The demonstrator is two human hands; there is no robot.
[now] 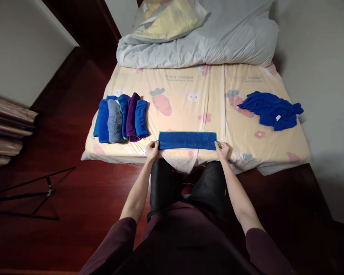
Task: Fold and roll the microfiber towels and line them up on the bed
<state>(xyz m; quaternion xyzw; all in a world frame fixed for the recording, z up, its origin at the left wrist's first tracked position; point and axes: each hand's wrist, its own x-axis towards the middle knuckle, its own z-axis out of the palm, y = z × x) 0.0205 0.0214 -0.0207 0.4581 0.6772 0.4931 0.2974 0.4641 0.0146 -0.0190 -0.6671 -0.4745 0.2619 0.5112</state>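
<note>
As a blue cloth (187,140) is being held out as a long strip at the middle of the near edge of the bed (174,122), its left end is being pinched by the left hand (153,149) and its right end by the right hand (223,150), the thumb and fingers of each being pressed together on the fabric. The strip is being outlined by green edging, seen most clearly along the side toward the far end of the bed; whether its weight is being borne by the bed cannot be told. On the left part of the bed, space is being taken up by a row of rolled cloths (103,122), among which a grey roll (115,122), a purple roll (132,118) and a blue roll (141,119) are being shown side by side. On the right part of the bed, a patch is being covered by a crumpled blue cloth (269,109), on which a small white tag (278,118) is being displayed. The far end of the bed is being covered by a bunched grey quilt (200,49), and some yellow fabric (174,21) is being supported on top of it. To the left of the bed, a black stand (20,196) is being supported by the dark red floor (88,214).
</note>
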